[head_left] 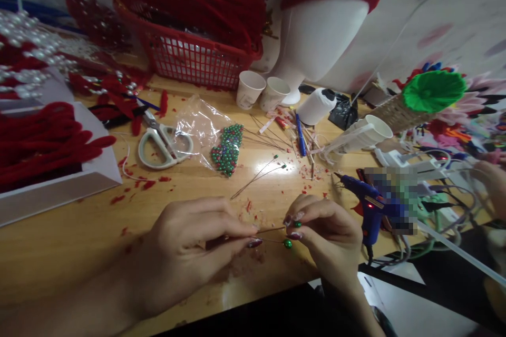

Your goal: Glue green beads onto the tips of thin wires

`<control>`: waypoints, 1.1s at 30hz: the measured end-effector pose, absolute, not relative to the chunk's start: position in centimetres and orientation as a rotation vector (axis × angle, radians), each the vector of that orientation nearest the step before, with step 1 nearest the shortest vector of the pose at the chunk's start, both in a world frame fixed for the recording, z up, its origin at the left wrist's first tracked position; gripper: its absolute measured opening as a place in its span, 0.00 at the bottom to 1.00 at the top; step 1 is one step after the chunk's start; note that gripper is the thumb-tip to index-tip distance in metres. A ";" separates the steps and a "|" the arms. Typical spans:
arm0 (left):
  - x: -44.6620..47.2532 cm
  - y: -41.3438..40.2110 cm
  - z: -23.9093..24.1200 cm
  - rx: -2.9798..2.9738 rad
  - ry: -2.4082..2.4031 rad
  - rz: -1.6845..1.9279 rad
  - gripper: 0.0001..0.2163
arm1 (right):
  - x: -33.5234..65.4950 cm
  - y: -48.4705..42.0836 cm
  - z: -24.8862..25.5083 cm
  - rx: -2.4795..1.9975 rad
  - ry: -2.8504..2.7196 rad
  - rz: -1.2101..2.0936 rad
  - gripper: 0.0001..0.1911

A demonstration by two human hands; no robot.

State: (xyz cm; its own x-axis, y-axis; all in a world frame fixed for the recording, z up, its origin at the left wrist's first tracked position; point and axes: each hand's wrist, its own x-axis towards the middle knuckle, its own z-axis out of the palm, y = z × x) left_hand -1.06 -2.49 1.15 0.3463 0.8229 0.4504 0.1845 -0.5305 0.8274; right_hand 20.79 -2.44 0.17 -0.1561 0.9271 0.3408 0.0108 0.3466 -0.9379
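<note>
Between thumb and finger, my left hand [190, 247] pinches thin wires [271, 230] that point to the right. A green bead [287, 244] sits on the end of the lower wire. My right hand [326, 237] pinches a second green bead [298, 224] at the tip of the upper wire. Beyond my hands, two wires with green beads [259, 175] lie crossed on the wooden table [190, 189]. A clear plastic bag [201, 126] holds many green beads [228, 150], with a few red and purple ones among them.
White-handled scissors [166, 142] lie left of the bag. A blue glue gun [371, 205], its red light lit, rests at right beside cables. Behind stand paper cups [250, 89], a thread spool [317, 106] and a red basket [197, 58]. Another person's hand [492, 184] shows at far right.
</note>
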 end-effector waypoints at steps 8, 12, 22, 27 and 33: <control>-0.7 -2.8 0.6 1.748 0.901 1.101 0.06 | 20.8 -2.1 0.3 -0.790 -1.676 0.938 0.10; -0.8 -2.9 0.6 1.751 0.904 1.090 0.06 | 20.9 -1.9 0.3 -0.770 -1.706 0.902 0.11; -0.8 -3.0 0.5 1.749 0.934 1.039 0.05 | 21.1 -2.2 0.5 -0.773 -1.805 0.844 0.10; -0.8 -2.7 0.7 1.765 0.930 1.017 0.05 | 21.2 -2.1 0.6 -0.769 -1.827 0.839 0.11; -0.8 -2.7 0.6 1.717 0.939 1.003 0.05 | 21.1 -1.9 0.6 -0.795 -1.839 0.818 0.09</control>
State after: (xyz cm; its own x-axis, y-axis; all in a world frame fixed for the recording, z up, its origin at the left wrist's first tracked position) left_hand -0.76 -2.71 0.62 0.3803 0.8983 0.2202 0.1600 -0.2984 0.9409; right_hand 21.12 -1.87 0.61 -0.3490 0.8000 0.4881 0.1730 0.5669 -0.8054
